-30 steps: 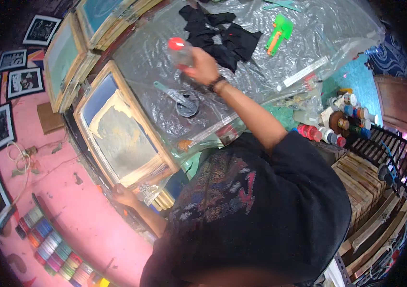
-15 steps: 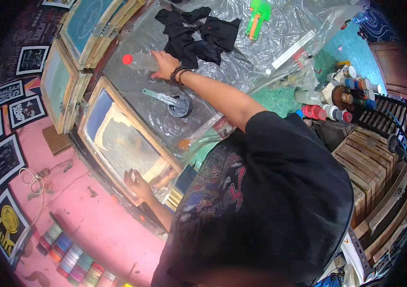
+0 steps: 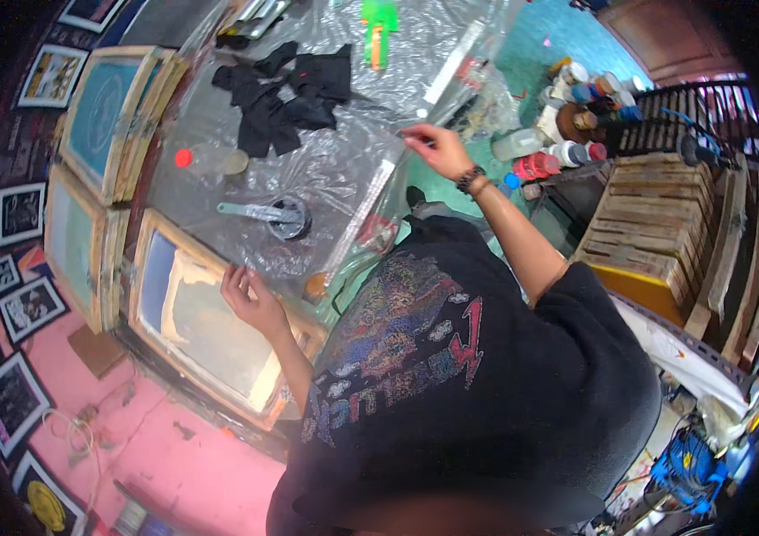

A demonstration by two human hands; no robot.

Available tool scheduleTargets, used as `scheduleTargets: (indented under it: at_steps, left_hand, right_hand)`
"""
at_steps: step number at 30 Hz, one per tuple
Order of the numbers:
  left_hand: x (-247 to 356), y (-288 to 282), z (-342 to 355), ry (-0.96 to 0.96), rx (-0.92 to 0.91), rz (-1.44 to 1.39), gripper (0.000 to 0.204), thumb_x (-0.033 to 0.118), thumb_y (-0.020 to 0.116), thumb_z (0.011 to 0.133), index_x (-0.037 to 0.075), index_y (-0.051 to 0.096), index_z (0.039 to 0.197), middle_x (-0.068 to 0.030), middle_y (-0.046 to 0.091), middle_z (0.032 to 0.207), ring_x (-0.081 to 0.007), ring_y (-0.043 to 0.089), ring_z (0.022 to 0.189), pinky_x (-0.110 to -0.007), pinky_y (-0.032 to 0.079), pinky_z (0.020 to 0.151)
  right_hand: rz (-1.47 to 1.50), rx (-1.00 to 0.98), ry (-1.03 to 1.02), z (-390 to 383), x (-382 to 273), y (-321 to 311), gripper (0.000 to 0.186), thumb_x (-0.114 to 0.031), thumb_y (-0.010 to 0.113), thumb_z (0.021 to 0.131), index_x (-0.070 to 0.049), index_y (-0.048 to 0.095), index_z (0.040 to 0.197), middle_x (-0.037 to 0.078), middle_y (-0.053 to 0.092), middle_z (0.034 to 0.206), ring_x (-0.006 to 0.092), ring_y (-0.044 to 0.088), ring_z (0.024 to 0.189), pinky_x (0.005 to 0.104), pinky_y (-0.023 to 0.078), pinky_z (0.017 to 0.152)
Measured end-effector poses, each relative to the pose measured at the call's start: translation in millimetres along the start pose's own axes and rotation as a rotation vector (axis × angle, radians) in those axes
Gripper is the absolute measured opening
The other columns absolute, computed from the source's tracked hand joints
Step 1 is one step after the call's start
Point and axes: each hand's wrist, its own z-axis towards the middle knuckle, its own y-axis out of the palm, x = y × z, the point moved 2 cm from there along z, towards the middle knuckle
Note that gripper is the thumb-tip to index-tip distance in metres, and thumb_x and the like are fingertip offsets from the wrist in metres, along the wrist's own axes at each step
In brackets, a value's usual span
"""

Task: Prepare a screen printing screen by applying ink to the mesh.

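Left hand (image 3: 254, 302), fingers loosely parted, was over the edge of a wood-framed printing screen (image 3: 201, 308) near a small tub (image 3: 290, 221); right hand (image 3: 442, 154), fingers bent, had an unclear grip. Touching only wood would likely have spared the mesh (image 3: 229, 332).

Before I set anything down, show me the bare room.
Bare plastic lies between the black cloths and the round tub; another patch sits right of the cloths, below the green tool. Crowded: right, among the jars; left, along the stacked frames.
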Motion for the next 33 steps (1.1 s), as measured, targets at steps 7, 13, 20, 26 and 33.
scheduleTargets:
  at_steps: [7,13,20,26,33]
  left_hand:
    - [88.4,109.3,21.4,0.165,-0.321,-0.150,0.017,0.010,0.065,0.095,-0.001,0.066,0.109,-0.0116,0.062,0.114,-0.0235,0.062,0.103,-0.034,0.051,0.087]
    - [206.6,244.9,-11.0,0.288,-0.890,-0.200,0.018,0.014,0.065,0.097,-0.001,0.069,0.106,-0.0101,0.071,0.101,-0.0155,0.065,0.093,-0.030,0.051,0.086]
    - [251.6,437.0,-86.2,-0.262,-1.269,-0.189,0.032,0.023,0.070,0.095,-0.002,0.066,0.115,-0.0066,0.070,0.091,-0.0117,0.065,0.083,-0.027,0.051,0.077]
    - [239.0,561.3,-120.9,-0.447,-1.294,0.089,0.064,0.036,0.075,0.089,-0.006,0.052,0.132,-0.0107,0.067,0.108,-0.0140,0.066,0.083,-0.027,0.049,0.068]
    - [214.7,587.2,-125.9,-0.439,-1.096,0.110,0.032,0.030,0.074,0.087,-0.001,0.071,0.091,-0.0106,0.069,0.075,-0.0153,0.065,0.064,-0.033,0.049,0.063]
  right_hand:
    - [-0.042,0.639,0.288,-59.0,117.9,-151.6,0.023,-0.023,0.067,0.095,-0.007,0.073,0.110,0.008,0.075,0.086,0.0137,0.071,0.079,0.0288,0.054,0.074]
    - [-0.173,0.668,0.366,-31.7,218.3,-230.4,0.024,-0.026,0.066,0.094,-0.010,0.073,0.110,0.012,0.075,0.091,0.0234,0.073,0.084,0.0350,0.056,0.077]
    - [-0.191,0.235,0.392,24.8,312.5,-254.5,0.028,-0.021,0.061,0.093,-0.011,0.072,0.116,0.016,0.072,0.107,0.0340,0.070,0.094,0.0420,0.055,0.080]
    - [-0.174,-0.012,0.228,21.5,305.5,-248.4,0.026,-0.019,0.060,0.092,-0.013,0.072,0.114,0.015,0.072,0.108,0.0352,0.065,0.104,0.0450,0.052,0.089]
    - [-0.119,0.036,0.264,56.0,335.2,-245.6,0.025,-0.015,0.060,0.091,-0.013,0.072,0.113,0.015,0.070,0.108,0.0373,0.066,0.101,0.0459,0.054,0.087]
